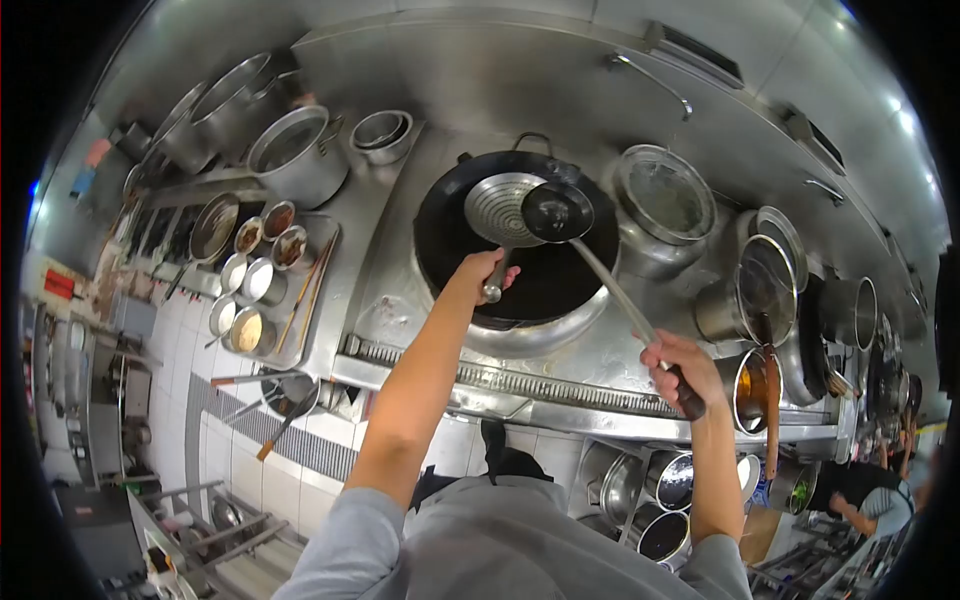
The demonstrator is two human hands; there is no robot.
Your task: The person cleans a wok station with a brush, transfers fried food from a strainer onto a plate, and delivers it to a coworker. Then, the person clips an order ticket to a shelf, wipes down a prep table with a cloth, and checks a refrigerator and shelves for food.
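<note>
Steel wall (450, 65), white floor tiles (275, 490). Worktop (380, 290): tray (292, 358) of cups (262, 282) near left edge, drain strip (520, 384) along front edge, wok (445, 245) behind strip. Left hand (488, 276) clutches strainer (495, 212) over wok; right hand (683, 370) clutches ladle (556, 212), bowl over strainer's right rim.

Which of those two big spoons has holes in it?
The shiny skimmer in the left hand: rings of holes cover its bowl, while the dark ladle in the right hand shows none.

wok (540, 287) pt. hidden by strainer (494, 210) & ladle (557, 212), shirt (560, 550) cut off at btm, co-worker (884, 508) far R blurry
</note>
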